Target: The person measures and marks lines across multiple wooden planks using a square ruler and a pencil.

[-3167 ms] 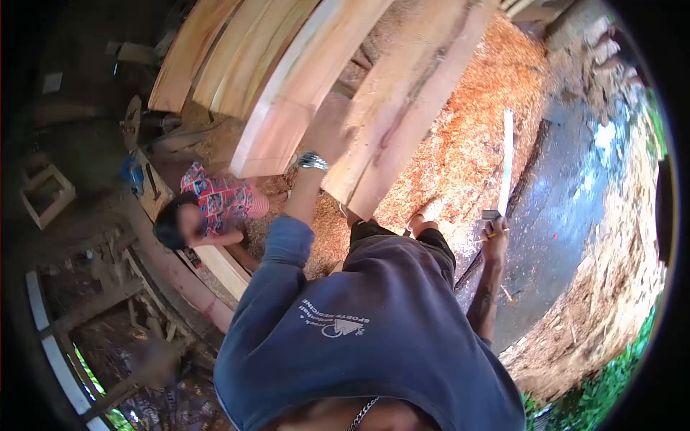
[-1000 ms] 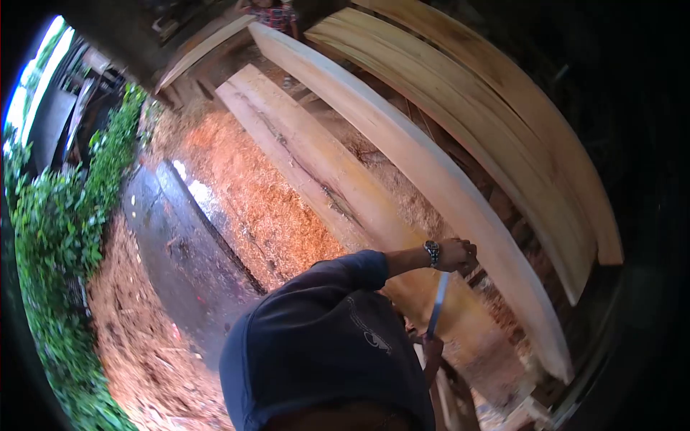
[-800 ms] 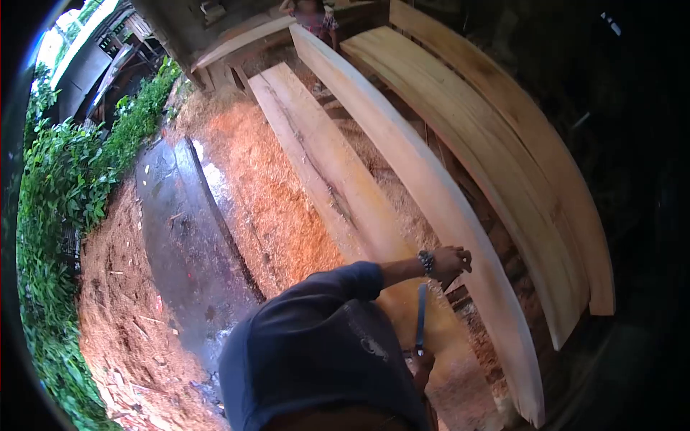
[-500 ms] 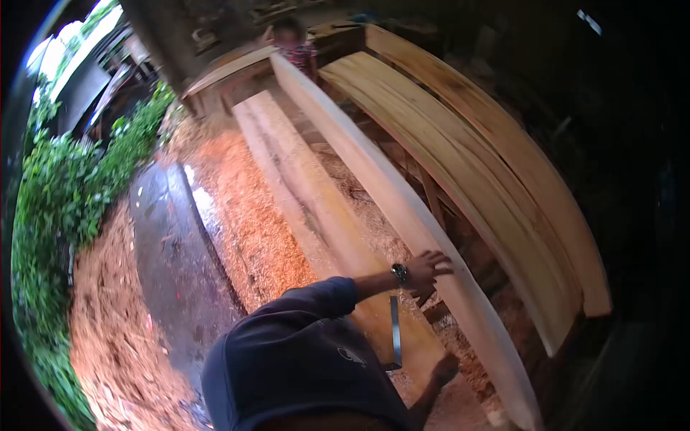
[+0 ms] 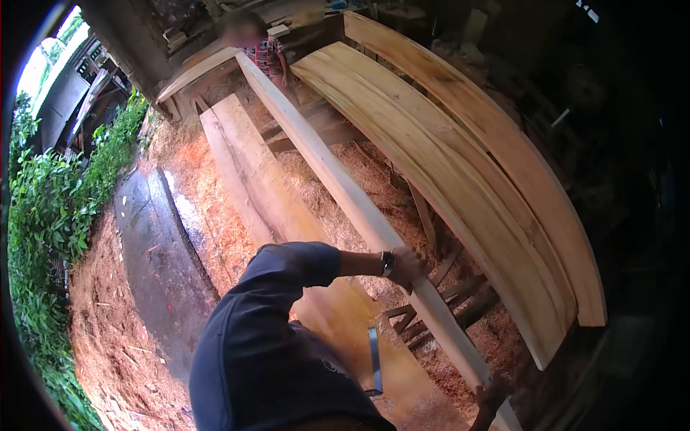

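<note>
A long, narrow wooden plank stretches away from me, tilted on its edge. My left hand, with a watch at its wrist, is closed around this plank partway along. Nearer to me, my right hand grips the same plank close to its near end. Below and to the left lies a wide board, partly covered by my sleeve. On that board rests a metal square, near my body.
Two wide planks lie side by side on the right over wooden supports. A person stands by the plank's far end. Sawdust covers the ground, with a dark sheet and green plants at left.
My left hand has gone from lying on the plank to wrapping round it. My right hand has come to the near end. The plank has turned more edge-up and shifted left in view.
</note>
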Tool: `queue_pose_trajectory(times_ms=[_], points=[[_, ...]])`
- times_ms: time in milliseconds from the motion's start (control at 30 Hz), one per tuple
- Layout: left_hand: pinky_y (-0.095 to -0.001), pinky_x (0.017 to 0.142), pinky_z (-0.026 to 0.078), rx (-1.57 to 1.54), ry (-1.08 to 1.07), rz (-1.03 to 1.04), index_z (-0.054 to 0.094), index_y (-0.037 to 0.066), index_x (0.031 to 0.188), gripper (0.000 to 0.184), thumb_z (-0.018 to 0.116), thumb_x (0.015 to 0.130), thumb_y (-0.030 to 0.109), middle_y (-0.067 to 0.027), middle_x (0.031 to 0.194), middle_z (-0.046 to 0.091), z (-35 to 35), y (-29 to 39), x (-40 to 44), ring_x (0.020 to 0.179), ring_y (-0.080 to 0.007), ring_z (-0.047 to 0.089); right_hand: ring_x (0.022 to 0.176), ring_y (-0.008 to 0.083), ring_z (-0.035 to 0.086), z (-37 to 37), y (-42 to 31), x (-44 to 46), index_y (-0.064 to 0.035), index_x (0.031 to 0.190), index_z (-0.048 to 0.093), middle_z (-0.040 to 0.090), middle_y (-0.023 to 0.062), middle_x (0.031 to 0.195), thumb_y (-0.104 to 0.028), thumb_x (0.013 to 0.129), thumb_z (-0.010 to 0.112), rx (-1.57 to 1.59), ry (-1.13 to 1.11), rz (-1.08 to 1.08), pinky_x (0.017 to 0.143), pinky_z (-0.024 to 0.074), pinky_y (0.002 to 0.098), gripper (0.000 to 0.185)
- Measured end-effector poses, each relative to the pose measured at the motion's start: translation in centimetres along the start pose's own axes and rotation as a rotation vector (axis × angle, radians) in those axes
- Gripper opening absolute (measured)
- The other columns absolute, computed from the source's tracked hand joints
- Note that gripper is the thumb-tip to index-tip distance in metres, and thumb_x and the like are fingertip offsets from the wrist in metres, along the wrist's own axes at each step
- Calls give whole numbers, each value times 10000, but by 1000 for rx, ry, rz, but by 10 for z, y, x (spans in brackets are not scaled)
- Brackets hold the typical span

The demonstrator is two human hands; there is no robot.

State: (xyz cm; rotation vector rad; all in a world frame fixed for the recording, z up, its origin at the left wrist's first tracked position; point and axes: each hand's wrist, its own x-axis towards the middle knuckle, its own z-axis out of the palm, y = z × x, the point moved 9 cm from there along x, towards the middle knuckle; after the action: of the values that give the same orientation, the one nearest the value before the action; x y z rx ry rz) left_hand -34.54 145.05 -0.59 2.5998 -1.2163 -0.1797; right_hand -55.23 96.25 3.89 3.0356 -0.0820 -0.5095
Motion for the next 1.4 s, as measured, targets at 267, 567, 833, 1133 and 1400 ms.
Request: queue_pose_trajectory(times_ms=[267, 567, 833, 1133, 1400], points=[[-403, 558, 604, -26, 71, 114, 749, 100, 851, 312, 795, 782, 400, -75, 849, 736, 53, 3, 7, 743, -253, 754, 967, 278, 659, 63, 25, 4, -96, 1108, 642, 668, 75, 995, -375, 757, 833, -1004, 387, -394, 928, 546, 476, 487], [-386, 645, 588, -71, 41, 179, 619, -6, 1175, 365, 618, 923, 257, -108, 892, 714, -12, 8, -6, 761, -250, 732, 819, 171, 607, 23, 17, -1, -122, 1153, 624, 592, -64, 833, -337, 945, 717, -180, 162, -284, 837, 550, 383, 313], [-401, 674, 593, -61, 14, 102, 640, 14, 1085, 462, 745, 795, 359, -82, 880, 725, 32, 9, 1, 808, -251, 742, 789, 260, 673, -26, -38, 0, -125, 867, 664, 661, 12, 842, -406, 676, 946, -125, 328, -391, 695, 592, 366, 442], [-440, 699, 615, -20, 185, 189, 622, 77, 1062, 487, 822, 758, 401, -57, 816, 721, 5, 16, 2, 824, -301, 750, 614, 309, 656, 60, 40, 13, -212, 847, 706, 674, 75, 711, -754, 791, 696, -524, -146, -211, 541, 511, 497, 545], [-416, 698, 597, -154, 163, 97, 650, 135, 975, 292, 756, 801, 344, -55, 856, 707, -17, -48, -47, 810, -267, 740, 975, 357, 686, -11, -92, 24, -87, 850, 727, 719, 175, 906, -504, 514, 962, -417, -298, 224, 820, 561, 504, 585]])
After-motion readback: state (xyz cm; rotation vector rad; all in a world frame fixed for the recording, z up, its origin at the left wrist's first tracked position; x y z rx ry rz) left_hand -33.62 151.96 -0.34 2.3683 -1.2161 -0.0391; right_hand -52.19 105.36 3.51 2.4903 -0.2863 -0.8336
